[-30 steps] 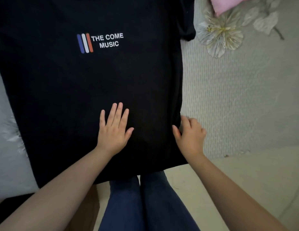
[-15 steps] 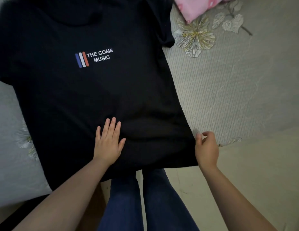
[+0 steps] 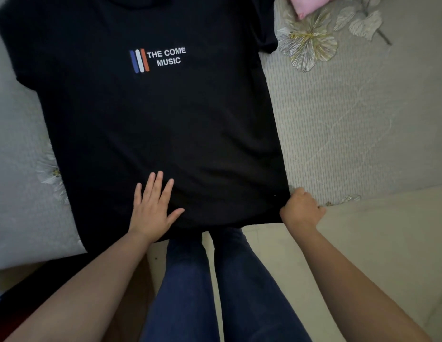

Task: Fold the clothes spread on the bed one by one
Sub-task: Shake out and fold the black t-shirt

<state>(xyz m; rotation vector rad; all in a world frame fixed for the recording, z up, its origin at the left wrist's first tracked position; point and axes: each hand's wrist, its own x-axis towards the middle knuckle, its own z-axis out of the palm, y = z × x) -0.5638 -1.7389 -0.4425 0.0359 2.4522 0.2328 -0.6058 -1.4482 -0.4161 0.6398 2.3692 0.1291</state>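
Note:
A black T-shirt [image 3: 153, 119] lies spread flat, front up, on the bed [image 3: 338, 124], with white lettering and three coloured stripes on its chest. Its hem hangs slightly over the bed's near edge. My left hand [image 3: 153, 208] rests flat on the lower middle of the shirt, fingers straight. My right hand [image 3: 300, 211] is curled into a fist and grips the shirt's lower right corner at the hem.
The bed has a pale cover printed with flowers [image 3: 306, 43]. A pink cloth [image 3: 311, 4] lies at the top right. My legs in blue jeans [image 3: 215, 287] stand against the bed's near edge, on a light floor [image 3: 387, 243].
My right hand slid down the shirt's right side to the lower corner and closed around the hem. My left hand stayed flat on the shirt.

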